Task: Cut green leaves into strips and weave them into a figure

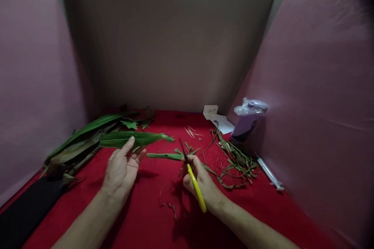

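Observation:
My left hand [122, 167] holds a long green leaf [143, 138] level above the red cloth, thumb on top and fingers beneath. The leaf narrows toward the right, where its end looks folded or bound. In my right hand [201, 183] is a pair of scissors [196, 188] with yellow handles, the dark blades pointing up and away from me. They are apart from the leaf's tip. A cut green leaf strip [163, 156] lies on the cloth between my hands, its right end close to my right fingers.
Several large leaves [84, 136] are heaped at left beside a black object [32, 206]. Thin wooden sticks [191, 131] lie ahead. At right are dried leaf strips [238, 159], a syringe [269, 173], white papers [222, 123] and a purple container [248, 122]. Walls enclose both sides and the back.

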The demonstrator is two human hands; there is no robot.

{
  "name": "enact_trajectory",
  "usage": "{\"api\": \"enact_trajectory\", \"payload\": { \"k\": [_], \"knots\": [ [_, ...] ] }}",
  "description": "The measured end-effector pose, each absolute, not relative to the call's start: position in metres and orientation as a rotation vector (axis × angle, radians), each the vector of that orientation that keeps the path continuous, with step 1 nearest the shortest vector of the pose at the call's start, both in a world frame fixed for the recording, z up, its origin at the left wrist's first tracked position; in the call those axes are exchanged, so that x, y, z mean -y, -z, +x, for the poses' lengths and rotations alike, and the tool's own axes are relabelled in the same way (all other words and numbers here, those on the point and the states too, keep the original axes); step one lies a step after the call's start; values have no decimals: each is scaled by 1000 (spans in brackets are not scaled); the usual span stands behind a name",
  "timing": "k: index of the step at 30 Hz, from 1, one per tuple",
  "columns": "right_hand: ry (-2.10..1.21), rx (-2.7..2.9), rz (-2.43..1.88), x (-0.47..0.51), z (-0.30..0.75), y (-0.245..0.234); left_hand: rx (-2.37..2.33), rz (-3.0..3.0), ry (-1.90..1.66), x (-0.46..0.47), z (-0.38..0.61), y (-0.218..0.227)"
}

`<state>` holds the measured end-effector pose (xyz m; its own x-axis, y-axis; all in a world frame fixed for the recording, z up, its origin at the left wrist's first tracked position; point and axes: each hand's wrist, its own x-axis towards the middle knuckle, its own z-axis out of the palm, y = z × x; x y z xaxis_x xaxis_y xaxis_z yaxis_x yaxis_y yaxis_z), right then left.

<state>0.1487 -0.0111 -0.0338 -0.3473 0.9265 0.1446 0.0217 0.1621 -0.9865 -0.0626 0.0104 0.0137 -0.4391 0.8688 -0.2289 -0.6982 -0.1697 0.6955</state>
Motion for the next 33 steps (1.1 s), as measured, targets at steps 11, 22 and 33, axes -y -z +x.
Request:
{"api": "enact_trajectory", "payload": {
  "k": [11,22,33],
  "knots": [
    [-1009,1787,-1208,15,132,20,-755,150,-1616,1,-34,-6],
    [-1060,1731,-1079,10,136,28,-669,111,-1567,6,-24,-9],
    [-1282,1491,-951,7,133,42,-699,142,-1506,10,-16,-4]
  ]
}}
